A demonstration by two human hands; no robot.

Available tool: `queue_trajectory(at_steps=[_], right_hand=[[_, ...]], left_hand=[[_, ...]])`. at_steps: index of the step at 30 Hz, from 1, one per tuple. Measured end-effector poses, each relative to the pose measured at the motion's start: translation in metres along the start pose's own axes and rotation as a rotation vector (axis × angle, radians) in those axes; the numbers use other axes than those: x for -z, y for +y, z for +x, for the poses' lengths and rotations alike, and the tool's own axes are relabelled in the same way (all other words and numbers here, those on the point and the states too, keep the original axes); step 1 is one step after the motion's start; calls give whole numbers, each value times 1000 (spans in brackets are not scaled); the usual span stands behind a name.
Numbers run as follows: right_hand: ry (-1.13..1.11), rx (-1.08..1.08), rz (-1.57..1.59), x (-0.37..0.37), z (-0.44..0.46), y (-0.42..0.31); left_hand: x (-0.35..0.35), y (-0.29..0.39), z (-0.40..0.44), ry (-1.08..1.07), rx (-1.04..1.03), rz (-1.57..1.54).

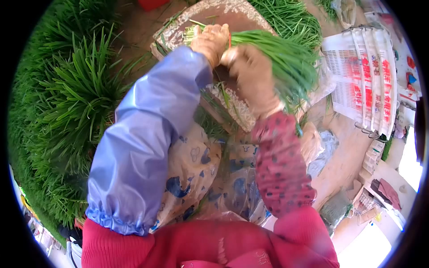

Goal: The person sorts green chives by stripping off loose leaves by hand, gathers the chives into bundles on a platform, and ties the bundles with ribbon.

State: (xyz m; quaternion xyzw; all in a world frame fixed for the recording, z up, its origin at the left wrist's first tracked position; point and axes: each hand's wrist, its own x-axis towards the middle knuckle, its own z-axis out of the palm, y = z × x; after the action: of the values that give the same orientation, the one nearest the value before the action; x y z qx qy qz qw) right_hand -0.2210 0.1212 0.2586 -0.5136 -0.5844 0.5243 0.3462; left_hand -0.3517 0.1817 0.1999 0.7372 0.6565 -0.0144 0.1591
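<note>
A bunch of green chives (281, 56) lies across a patterned board (234, 12), its pale cut ends to the left and its long leaves fanning right. My left hand (211, 41), in a tan glove, is closed around the stem end and presses it down. A thin red tie (229, 41) crosses the bunch just right of that hand. My right hand (252, 73), also gloved, is bent with its fingertips pinched together at the lower end of the tie. It is partly blurred, and its fingers hide the tie's end.
Tall piles of chives (85, 85) stand along the left, with more loose chives (290, 20) behind the board. White crates (357, 80) with red lettering stand at the right. Printed plastic sheeting (192, 172) covers my lap. A plastic bag (324, 149) lies on the floor.
</note>
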Motion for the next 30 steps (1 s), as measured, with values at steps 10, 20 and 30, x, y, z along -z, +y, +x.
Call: queue_trajectory(at_steps=[10, 20, 30], right_hand=[[70, -35, 143, 18, 26, -38], [-92, 26, -668, -5, -46, 39], [-176, -304, -277, 46, -89, 98]], left_hand=[[38, 26, -28, -63, -53, 241], [-23, 5, 19, 194, -103, -58], [70, -87, -214, 437, 187, -180]])
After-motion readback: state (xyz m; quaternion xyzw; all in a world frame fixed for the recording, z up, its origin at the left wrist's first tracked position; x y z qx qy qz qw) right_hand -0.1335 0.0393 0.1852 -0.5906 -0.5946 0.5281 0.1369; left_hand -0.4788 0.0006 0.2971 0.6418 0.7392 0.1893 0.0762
